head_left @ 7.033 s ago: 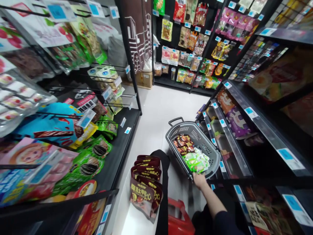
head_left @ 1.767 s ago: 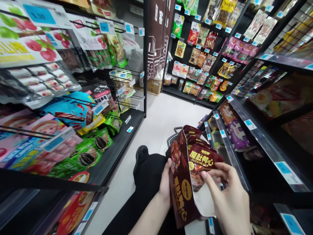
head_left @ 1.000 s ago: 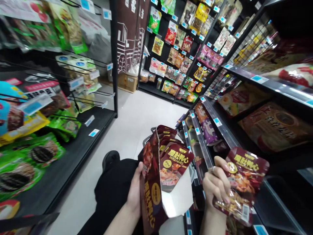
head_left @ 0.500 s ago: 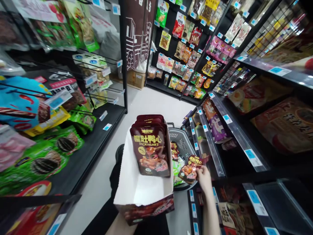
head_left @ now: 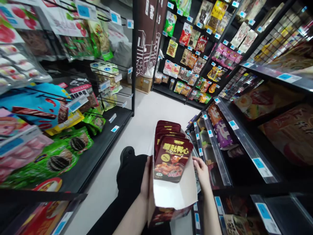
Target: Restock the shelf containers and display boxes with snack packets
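Observation:
A display carton [head_left: 174, 195], white inside and dark red outside, sits in front of me over my lap. It holds several dark red snack pouches [head_left: 172, 158] standing in a row. My left hand [head_left: 146, 178] grips the carton's left side. My right hand [head_left: 201, 168] rests against its right side by the front pouch, fingers spread, holding no pouch. My black-trousered leg and shoe [head_left: 126, 156] stretch out on the pale floor.
Black shelves line both sides of a narrow aisle [head_left: 149, 114]. Green and blue snack bags [head_left: 62, 156] hang on the left. Large packets [head_left: 286, 130] lie on the right shelves with blue price tags [head_left: 258, 162]. More hanging snacks [head_left: 193, 65] fill the far wall.
My right hand dropped the single pouch toward the basket and came back empty to the carton's right side. The carton moved right and now hides the grey basket.

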{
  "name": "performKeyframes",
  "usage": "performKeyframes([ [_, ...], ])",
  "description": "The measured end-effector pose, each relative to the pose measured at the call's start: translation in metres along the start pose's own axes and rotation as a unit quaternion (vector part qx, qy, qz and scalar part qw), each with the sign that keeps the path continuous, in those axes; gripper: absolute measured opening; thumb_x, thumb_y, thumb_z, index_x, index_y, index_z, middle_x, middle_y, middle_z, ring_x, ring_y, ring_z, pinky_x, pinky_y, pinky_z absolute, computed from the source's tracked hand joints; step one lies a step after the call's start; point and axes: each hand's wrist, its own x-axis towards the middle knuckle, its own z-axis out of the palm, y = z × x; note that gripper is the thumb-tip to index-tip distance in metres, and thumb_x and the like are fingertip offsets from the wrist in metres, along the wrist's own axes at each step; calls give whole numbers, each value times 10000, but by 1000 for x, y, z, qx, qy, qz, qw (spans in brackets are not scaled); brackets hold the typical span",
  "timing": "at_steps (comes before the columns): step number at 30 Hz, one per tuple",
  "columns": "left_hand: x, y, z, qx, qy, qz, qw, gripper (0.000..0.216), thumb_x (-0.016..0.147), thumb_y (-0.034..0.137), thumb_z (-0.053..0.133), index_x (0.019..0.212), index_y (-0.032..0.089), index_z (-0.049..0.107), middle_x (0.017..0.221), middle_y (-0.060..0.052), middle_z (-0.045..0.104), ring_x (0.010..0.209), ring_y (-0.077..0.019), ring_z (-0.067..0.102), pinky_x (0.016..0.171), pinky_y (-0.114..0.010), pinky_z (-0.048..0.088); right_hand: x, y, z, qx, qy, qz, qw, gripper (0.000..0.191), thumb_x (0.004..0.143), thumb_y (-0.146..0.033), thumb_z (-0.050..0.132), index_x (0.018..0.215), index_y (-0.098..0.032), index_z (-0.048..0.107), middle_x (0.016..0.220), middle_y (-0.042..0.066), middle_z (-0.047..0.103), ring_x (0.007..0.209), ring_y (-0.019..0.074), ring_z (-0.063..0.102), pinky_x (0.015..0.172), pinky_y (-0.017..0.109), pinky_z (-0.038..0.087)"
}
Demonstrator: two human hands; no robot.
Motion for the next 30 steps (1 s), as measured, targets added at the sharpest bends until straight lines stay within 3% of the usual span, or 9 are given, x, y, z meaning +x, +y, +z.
performKeyframes([
  [4, 2, -10, 8, -8, 44, 2, 999, 595, 922, 535, 340, 1390, 192, 472, 1316, -97, 589, 1347, -292, 398, 1161, -477, 203, -56, -62, -24, 71, 16, -170, 983, 317, 830, -428, 591, 1041, -195, 632, 894, 67, 687, 810, 200, 637, 764, 346, 513],
  [6, -1, -13, 10, -10, 92, -10, 996, 540, 913, 507, 400, 1311, 180, 563, 1273, -98, 620, 1329, -295, 424, 1161, -477, 208, -76, -86, -32, 22, 38, -225, 973, 247, 818, -376, 640, 1008, -219, 646, 954, 64, 667, 873, 202, 624, 787, 343, 502],
  [9, -4, -15, 11, 3, 169, -10, 986, 448, 887, 472, 486, 1150, 165, 680, 1164, -96, 683, 1262, -301, 503, 1148, -472, 250, -87, -102, -32, -98, 63, -236, 965, 309, 774, -375, 698, 1046, -241, 639, 1065, 71, 633, 966, 221, 590, 852, 378, 478],
  [13, -4, -20, 14, 28, 213, -13, 976, 354, 856, 422, 563, 1008, 154, 737, 1025, -86, 733, 1136, -289, 606, 1124, -444, 308, -81, -96, -21, -58, 83, -193, 976, 492, 731, -400, 738, 1157, -225, 568, 1006, 63, 635, 929, 218, 595, 847, 396, 484],
  [18, -3, -20, 18, 48, 247, -23, 967, 313, 825, 394, 608, 906, 129, 752, 916, -86, 750, 1013, -278, 668, 1081, -427, 374, -76, -84, -17, 30, 110, -172, 978, 333, 716, -369, 755, 970, -212, 606, 931, 26, 610, 872, 187, 580, 819, 345, 476],
  [24, -3, -19, 22, 68, 277, -28, 958, 336, 866, 392, 548, 909, 124, 747, 929, -93, 748, 1006, -277, 670, 1063, -433, 398, -87, -69, -27, 66, -94, -140, 984, 208, 773, -369, 704, 868, -185, 682, 826, 49, 639, 777, 205, 607, 709, 325, 497],
  [26, -3, -18, 20, 71, 279, -26, 957, 345, 867, 404, 547, 943, 131, 744, 964, -91, 744, 1030, -278, 661, 1074, -430, 387, -92, -67, -29, 117, -119, -124, 978, 176, 772, -354, 714, 845, -197, 682, 774, 28, 615, 677, 173, 592, 620, 296, 492],
  [28, -3, -17, 17, 68, 270, -25, 960, 373, 870, 428, 539, 1002, 138, 732, 1011, -90, 736, 1068, -283, 644, 1090, -433, 368, -95, -67, -31, 246, -87, -131, 957, 160, 793, -368, 703, 824, -217, 661, 759, 7, 593, 678, 156, 593, 603, 274, 500],
  [30, -4, -17, 14, 59, 252, -22, 966, 411, 878, 445, 520, 1090, 145, 704, 1061, -92, 722, 1112, -288, 621, 1105, -441, 345, -92, -72, -32, 439, -53, -133, 887, 118, 845, -346, 654, 823, -237, 616, 788, -10, 601, 806, 155, 626, 721, 282, 535],
])
